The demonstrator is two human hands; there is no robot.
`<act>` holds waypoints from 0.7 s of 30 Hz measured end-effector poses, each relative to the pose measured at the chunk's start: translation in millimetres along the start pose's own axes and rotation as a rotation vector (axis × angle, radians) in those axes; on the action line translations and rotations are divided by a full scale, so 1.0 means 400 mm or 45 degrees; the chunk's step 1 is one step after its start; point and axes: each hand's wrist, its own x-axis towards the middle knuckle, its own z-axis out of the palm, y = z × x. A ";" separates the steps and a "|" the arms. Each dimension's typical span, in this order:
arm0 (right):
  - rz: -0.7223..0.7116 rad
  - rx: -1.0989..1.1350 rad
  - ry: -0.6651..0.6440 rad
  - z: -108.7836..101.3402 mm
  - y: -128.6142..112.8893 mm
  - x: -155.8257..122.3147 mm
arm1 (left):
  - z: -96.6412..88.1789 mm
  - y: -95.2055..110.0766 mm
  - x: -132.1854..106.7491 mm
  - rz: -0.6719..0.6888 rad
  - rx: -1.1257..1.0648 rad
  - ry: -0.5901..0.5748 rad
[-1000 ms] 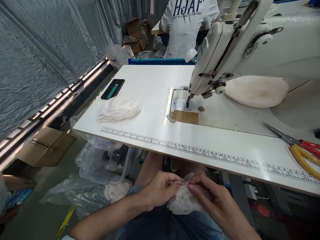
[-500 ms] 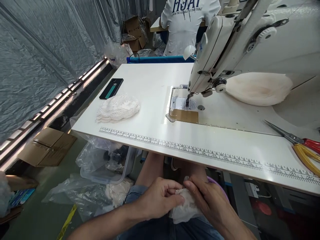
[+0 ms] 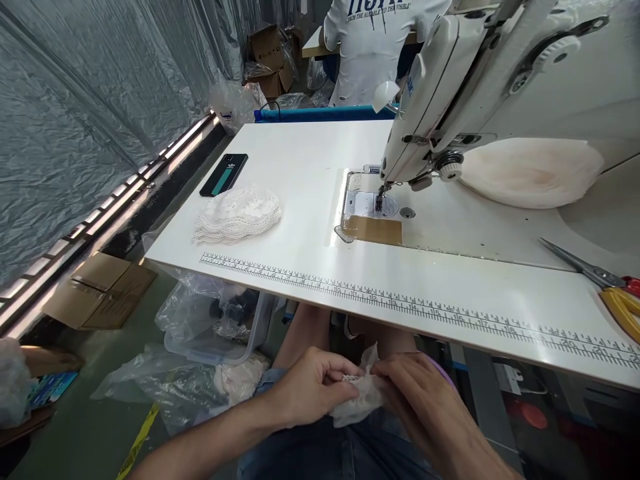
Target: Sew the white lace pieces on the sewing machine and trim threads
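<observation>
Left hand (image 3: 311,390) and right hand (image 3: 423,393) both pinching one lace piece (image 3: 356,408), lol. Tabletop's got one phone (image 3: 224,175), one lace pile (image 3: 237,215), one sewing machine (image 3: 430,100).

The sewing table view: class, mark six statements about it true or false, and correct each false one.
1. The left hand and right hand are both on the white lace piece. True.
2. The right hand touches the scissors. False: they lie apart from it, on the table.
3. Ruler markings run along the table's near edge. True.
4. The lace stack lies under the needle. False: it lies left of the sewing machine.
5. The phone lies right beside the scissors. False: it lies near the lace stack.
6. A person in a white top is beyond the table. True.
</observation>
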 end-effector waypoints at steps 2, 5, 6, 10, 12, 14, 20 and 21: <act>0.047 0.025 -0.041 -0.006 0.004 0.003 | -0.008 -0.004 -0.001 -0.024 -0.027 -0.053; 0.120 0.033 -0.083 -0.012 0.007 0.004 | -0.019 -0.013 -0.001 -0.034 -0.041 -0.117; 0.121 0.049 -0.074 -0.014 0.008 0.005 | -0.023 -0.016 -0.001 -0.039 -0.026 -0.130; 0.092 0.243 -0.071 -0.031 0.009 0.012 | -0.037 -0.014 -0.003 -0.038 0.000 -0.272; 0.134 0.374 -0.166 -0.043 0.010 0.022 | -0.045 -0.010 -0.007 -0.032 -0.021 -0.355; 0.201 0.528 -0.301 -0.054 0.014 0.036 | -0.052 -0.008 -0.011 -0.034 -0.018 -0.384; 0.254 0.838 -0.586 -0.054 0.028 0.063 | -0.071 -0.010 -0.020 -0.082 0.084 -0.380; 0.272 0.815 -0.615 -0.050 0.029 0.061 | -0.075 -0.009 -0.022 -0.082 0.110 -0.388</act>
